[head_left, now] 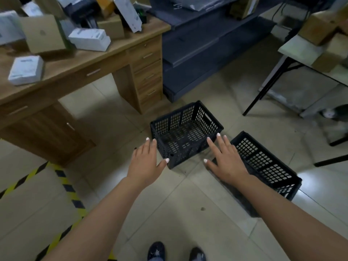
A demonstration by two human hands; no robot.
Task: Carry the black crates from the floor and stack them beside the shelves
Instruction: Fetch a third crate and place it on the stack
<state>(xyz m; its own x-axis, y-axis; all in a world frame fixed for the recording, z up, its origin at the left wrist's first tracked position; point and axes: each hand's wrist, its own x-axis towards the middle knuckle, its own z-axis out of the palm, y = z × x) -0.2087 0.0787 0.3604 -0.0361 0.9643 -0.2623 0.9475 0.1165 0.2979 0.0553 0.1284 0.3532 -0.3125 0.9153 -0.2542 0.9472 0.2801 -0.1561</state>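
1. Crates: near crate (185, 134) sits open side up on the floor tiles (169, 213), just off the dark shelves (203, 44); second crate (267, 166) lies to its right.
2. Left hand (146, 164) and right hand (226, 161) hover either side of the near crate, fingers spread, gripping nothing.
3. Spacing looks set to take both short ends, so the lift should stay level.
4. Nothing stacked yet.

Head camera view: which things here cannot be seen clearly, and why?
- Right crate: near corner hidden behind the right hand and forearm.
- Boxes on the desk: labels blurred, unreadable.
- Side table: cut off by the right edge.
- Hands and middle crate: contact cannot be judged.
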